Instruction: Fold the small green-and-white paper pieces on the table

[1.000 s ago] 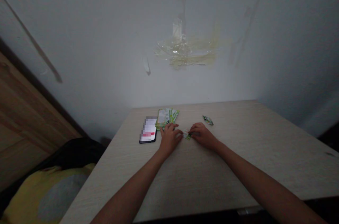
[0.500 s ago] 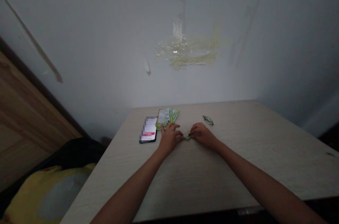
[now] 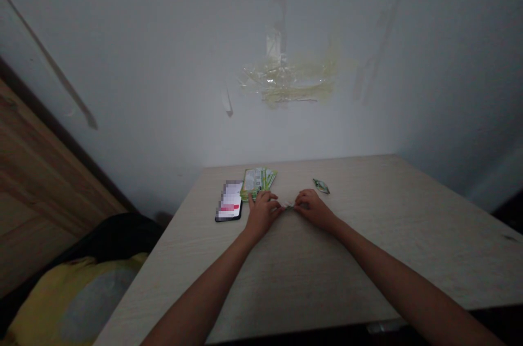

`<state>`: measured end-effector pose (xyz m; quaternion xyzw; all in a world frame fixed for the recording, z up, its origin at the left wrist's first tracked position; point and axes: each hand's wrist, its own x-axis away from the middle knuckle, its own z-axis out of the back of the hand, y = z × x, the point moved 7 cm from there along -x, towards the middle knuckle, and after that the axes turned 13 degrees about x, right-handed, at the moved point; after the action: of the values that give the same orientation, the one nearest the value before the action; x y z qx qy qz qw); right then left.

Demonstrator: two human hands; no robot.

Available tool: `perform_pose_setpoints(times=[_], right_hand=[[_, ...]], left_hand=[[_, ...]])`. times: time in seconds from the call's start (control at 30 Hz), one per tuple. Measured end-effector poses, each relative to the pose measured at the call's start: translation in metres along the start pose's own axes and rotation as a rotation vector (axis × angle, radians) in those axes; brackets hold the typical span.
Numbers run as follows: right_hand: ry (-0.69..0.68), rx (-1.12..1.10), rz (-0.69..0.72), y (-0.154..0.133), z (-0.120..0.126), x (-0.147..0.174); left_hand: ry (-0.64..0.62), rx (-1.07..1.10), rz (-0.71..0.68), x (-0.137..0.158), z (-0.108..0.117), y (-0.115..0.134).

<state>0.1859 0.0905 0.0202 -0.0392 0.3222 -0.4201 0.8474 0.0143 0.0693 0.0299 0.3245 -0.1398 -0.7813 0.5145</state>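
Observation:
Between my two hands is a small green-and-white wrapper (image 3: 289, 206), now seen as a thin pale strip. My left hand (image 3: 261, 215) pinches its left end, with the other fingers curved above the table. At the right end, the fingertips of my right hand (image 3: 314, 210) are closed on it too. A fanned stack of green-and-white wrappers (image 3: 256, 180) lies just beyond my left hand. Past my right hand rests a small folded green wrapper (image 3: 321, 186).
A phone (image 3: 229, 201) with a lit, partly blurred screen lies left of the stack. The pale wooden table (image 3: 327, 280) meets a wall (image 3: 163, 62) with peeling tape (image 3: 292, 79). A yellow-and-grey cushion (image 3: 77, 297) sits at the lower left beside dark cloth.
The wrapper between my hands has turned or been folded flatter, showing less green. Both hands have barely moved; the stack, phone and folded wrapper stay put.

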Motion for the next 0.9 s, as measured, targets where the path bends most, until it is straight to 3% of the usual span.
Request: perform_pose_setpoints(times=[0.63,0.9], right_hand=[[-0.002,0.155,-0.095,0.006,-0.014,0.000],[-0.056,0.230,-0.110,-0.002,-0.012,-0.001]], left_hand=[[0.071,-0.013,0.110,-0.003,0.000,0.000],[0.043,-0.038,0.104,-0.003,-0.004,0.000]])
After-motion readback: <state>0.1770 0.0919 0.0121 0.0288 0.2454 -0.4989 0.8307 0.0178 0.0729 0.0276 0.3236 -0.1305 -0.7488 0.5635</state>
